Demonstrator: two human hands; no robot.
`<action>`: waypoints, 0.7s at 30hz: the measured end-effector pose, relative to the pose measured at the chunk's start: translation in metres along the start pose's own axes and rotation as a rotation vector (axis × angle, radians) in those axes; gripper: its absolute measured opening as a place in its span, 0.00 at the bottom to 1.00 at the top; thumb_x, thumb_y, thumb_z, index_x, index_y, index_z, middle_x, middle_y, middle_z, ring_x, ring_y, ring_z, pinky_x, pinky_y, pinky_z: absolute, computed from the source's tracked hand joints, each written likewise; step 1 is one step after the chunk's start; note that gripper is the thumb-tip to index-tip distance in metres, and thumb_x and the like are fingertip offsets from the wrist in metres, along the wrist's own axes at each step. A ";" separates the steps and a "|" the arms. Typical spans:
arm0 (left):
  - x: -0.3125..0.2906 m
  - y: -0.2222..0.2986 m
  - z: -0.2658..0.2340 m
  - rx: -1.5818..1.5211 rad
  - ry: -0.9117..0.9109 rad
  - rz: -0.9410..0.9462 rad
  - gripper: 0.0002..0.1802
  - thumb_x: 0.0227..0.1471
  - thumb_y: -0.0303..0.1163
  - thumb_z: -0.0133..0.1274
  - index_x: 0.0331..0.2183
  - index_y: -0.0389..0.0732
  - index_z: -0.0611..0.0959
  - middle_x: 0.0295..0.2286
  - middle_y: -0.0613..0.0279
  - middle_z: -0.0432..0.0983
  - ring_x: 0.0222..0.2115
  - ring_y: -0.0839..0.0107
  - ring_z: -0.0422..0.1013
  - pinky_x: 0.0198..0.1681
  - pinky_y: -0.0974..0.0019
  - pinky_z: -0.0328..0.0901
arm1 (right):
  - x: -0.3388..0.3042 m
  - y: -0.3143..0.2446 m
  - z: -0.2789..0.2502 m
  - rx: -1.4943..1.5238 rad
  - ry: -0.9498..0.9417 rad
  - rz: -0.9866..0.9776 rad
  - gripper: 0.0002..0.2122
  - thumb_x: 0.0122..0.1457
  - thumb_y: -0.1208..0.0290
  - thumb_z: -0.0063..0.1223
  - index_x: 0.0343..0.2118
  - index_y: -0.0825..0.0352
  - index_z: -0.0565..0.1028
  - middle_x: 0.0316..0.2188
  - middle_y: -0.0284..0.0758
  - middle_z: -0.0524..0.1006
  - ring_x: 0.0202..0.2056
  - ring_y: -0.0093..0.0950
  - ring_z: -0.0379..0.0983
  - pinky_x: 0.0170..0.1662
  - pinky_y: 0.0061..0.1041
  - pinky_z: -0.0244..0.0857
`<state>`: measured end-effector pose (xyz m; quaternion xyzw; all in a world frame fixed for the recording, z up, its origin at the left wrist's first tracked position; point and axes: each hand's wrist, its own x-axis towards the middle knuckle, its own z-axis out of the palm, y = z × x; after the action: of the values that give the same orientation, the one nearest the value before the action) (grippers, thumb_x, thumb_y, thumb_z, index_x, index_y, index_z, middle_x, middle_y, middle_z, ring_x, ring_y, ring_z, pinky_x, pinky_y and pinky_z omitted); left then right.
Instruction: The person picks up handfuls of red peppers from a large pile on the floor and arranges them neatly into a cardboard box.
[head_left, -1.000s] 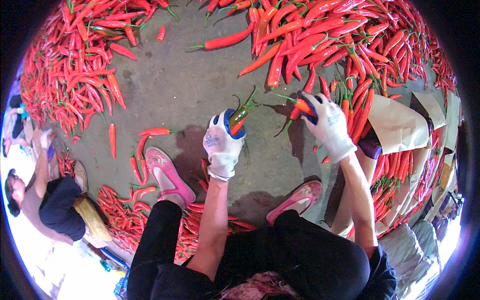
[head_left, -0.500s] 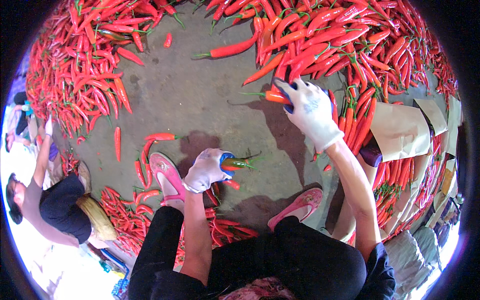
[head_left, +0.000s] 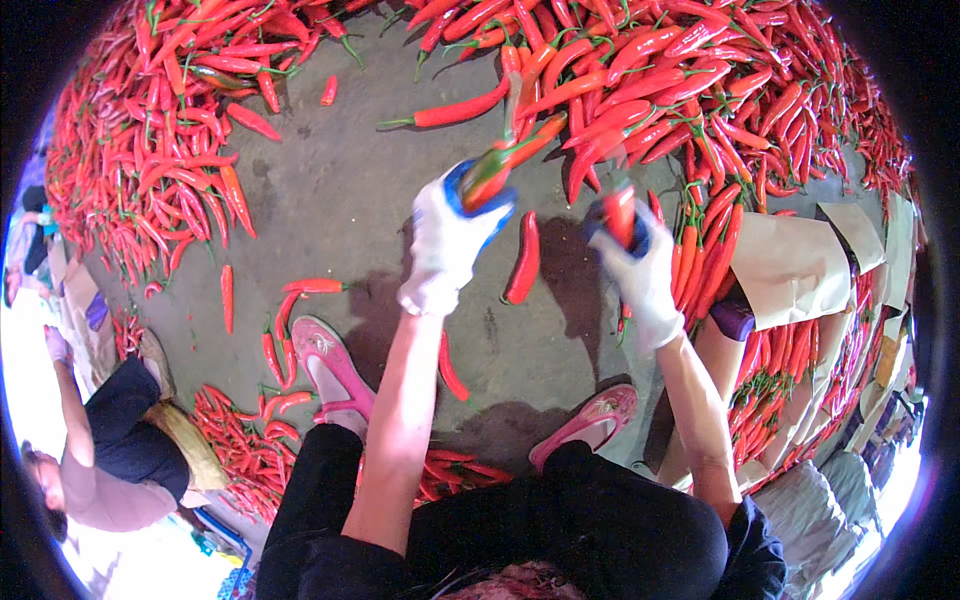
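Note:
My left hand (head_left: 447, 240), in a white glove with a blue palm, is closed around a few chili peppers. One of them is a dark green-and-red chili (head_left: 488, 172), and an orange-red tip sticks out beyond it. To the right, my gloved right hand (head_left: 640, 275) grips a red chili (head_left: 619, 216); its edges are smeared by motion. On the concrete floor between both hands lies a single red chili (head_left: 523, 258). Just beyond them spreads a big heap of red chilies (head_left: 650, 80).
Another chili heap (head_left: 160, 130) covers the far left. Paper-lined boxes of chilies (head_left: 775, 375) stand at my right, under brown paper flaps (head_left: 790, 262). My pink shoes (head_left: 335, 365) flank loose chilies. A co-worker (head_left: 115, 450) sits at left.
My left hand has reached forward toward the far heap, still holding its green chili. My right hand has drawn back from the heap with a chili. A red chili now lies between them.

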<state>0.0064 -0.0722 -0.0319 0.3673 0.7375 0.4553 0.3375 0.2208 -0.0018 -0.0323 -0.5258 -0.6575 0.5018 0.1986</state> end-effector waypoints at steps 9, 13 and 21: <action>0.016 -0.018 0.056 0.601 0.061 0.204 0.24 0.42 0.33 0.60 0.45 0.46 0.76 0.37 0.52 0.72 0.34 0.50 0.73 0.34 0.52 0.69 | 0.064 0.013 0.037 -0.072 0.160 0.031 0.17 0.48 0.62 0.63 0.37 0.69 0.78 0.28 0.48 0.78 0.34 0.42 0.78 0.38 0.33 0.68; -0.023 -0.025 0.028 0.560 0.067 0.130 0.22 0.40 0.32 0.62 0.42 0.43 0.79 0.35 0.53 0.75 0.34 0.50 0.74 0.36 0.55 0.69 | 0.029 0.035 0.038 0.151 -0.149 0.127 0.17 0.52 0.62 0.61 0.38 0.71 0.76 0.26 0.40 0.79 0.28 0.30 0.76 0.36 0.29 0.67; -0.061 -0.045 -0.014 -0.610 0.192 -0.487 0.14 0.44 0.26 0.61 0.37 0.33 0.80 0.25 0.61 0.77 0.22 0.74 0.72 0.27 0.70 0.67 | -0.018 0.019 -0.003 0.697 -0.113 0.613 0.10 0.60 0.63 0.54 0.36 0.65 0.76 0.24 0.28 0.76 0.21 0.17 0.68 0.24 0.17 0.60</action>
<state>0.0145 -0.1438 -0.0579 0.0204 0.6620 0.5922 0.4589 0.2389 -0.0179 -0.0425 -0.5695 -0.2738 0.7561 0.1702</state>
